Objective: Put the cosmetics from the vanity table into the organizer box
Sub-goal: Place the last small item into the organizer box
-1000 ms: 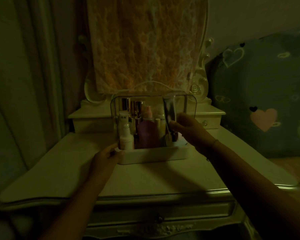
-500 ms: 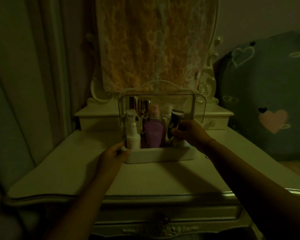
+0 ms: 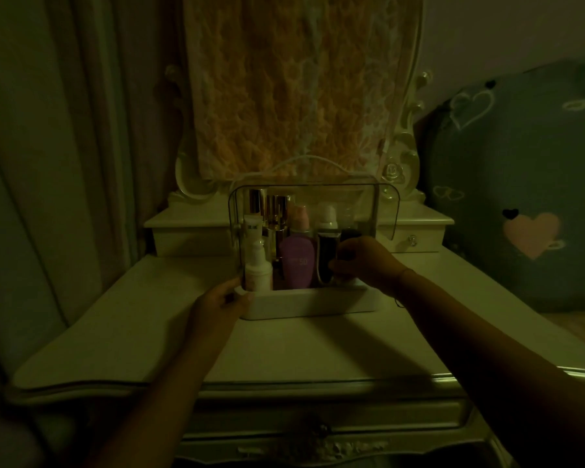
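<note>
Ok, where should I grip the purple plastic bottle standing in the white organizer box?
Probably pinch its narrow pink cap and neck from the open front, coming slightly from above. The purple plastic bottle stands upright, close between a white pump bottle and a dark tube, its base behind the white organizer box's front wall.

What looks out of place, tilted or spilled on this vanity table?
Nothing stands out. The bottles stand upright inside the organizer box, and no spill shows on the vanity table. The left hand holds the box's corner; the right hand grips a dark tube.
</note>
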Available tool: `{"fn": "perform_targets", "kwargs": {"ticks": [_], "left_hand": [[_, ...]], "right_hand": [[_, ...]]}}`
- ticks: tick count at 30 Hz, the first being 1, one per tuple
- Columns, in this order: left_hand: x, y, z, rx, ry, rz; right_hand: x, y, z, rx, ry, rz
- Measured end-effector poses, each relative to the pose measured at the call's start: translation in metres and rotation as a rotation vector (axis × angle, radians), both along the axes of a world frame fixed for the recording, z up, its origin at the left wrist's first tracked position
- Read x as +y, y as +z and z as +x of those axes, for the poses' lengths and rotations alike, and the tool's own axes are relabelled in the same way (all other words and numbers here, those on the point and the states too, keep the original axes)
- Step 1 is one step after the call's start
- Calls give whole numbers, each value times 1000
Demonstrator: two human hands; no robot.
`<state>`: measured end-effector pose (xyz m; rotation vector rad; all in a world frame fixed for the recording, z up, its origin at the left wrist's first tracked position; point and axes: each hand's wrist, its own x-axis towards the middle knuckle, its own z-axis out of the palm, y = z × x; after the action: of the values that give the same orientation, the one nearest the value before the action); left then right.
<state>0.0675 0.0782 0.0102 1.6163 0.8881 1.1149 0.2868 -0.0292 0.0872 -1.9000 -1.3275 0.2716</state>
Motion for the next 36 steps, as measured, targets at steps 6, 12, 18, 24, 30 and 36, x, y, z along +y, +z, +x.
{"fn": "perform_targets", "kwargs": {"ticks": [6,12,18,24,30,36], "left_hand": [[3,-2,0,20,6,8],[2,-2,0,15,-1,9],[0,0,-1,-5,-21,10],[-1,1,-1,-16,-16,-5],[-4,3,-2,-19,-22,-5],[-5,5,-2,-26,-38,1]], "right_hand": [[-2,0,0,-19,3,28],[-4,1,3,4,4,68],[-7,17,2,-174,-83,178],[1,43,-21,-493,-31,314],[26,60,-34,-721,115,24],[36,58,-30,-732,122,-117]]}}
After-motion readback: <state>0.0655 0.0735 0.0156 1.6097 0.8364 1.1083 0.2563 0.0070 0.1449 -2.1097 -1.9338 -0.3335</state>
